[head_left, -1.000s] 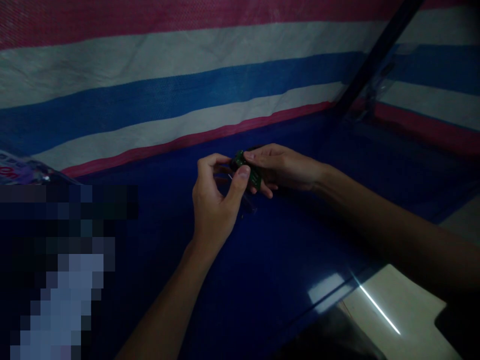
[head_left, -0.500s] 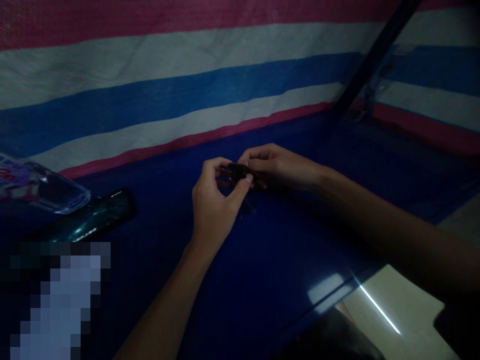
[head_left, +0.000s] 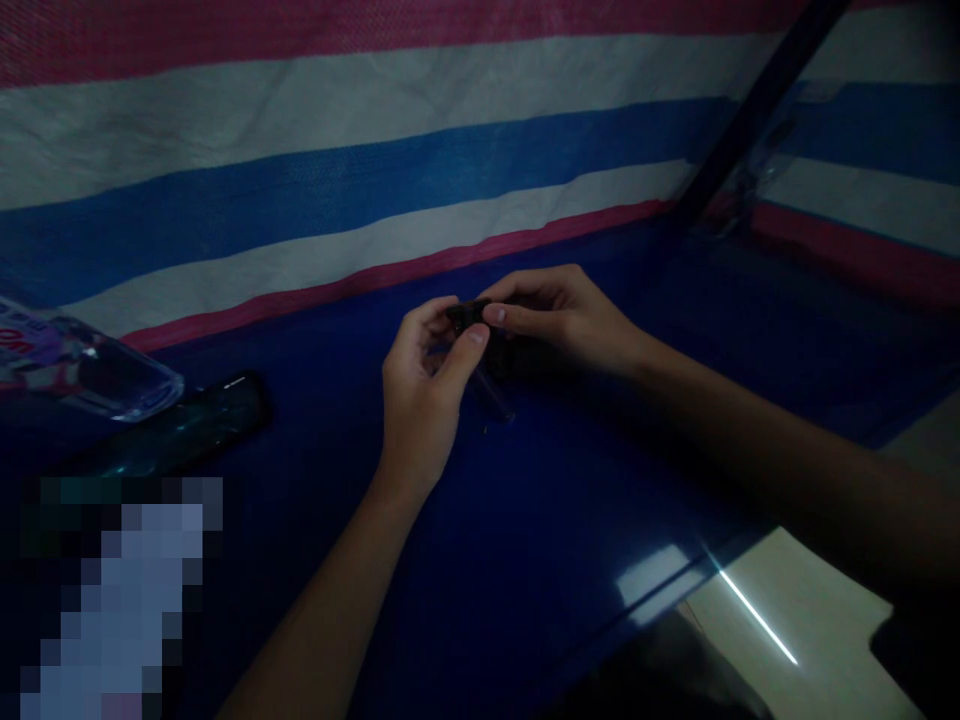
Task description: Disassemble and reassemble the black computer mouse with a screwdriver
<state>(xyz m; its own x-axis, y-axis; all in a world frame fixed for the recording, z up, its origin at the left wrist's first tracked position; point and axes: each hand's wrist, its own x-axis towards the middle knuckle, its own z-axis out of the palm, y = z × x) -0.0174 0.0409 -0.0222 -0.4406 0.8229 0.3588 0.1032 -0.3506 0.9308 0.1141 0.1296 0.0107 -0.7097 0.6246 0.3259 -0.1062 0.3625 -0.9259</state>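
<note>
Both my hands meet over a dark blue table (head_left: 540, 540). Between their fingertips sits a small dark part (head_left: 472, 315); an earlier view showed green on it. My left hand (head_left: 420, 400) pinches it from the left with thumb and forefinger. My right hand (head_left: 562, 320) grips it from the right, fingers curled over its top. The light is dim and the fingers hide most of the part. A small clear piece (head_left: 495, 395) lies on the table just under the hands.
A striped pink, white and blue woven sheet (head_left: 337, 170) hangs behind the table. A clear plastic container (head_left: 90, 365) and a dark green bottle (head_left: 187, 425) lie at the left. A dark post (head_left: 757, 110) rises at the right. Pale floor (head_left: 787, 620) shows at the lower right.
Both hands have lifted slightly and moved away from me with the part. The part has turned so its green face no longer shows.
</note>
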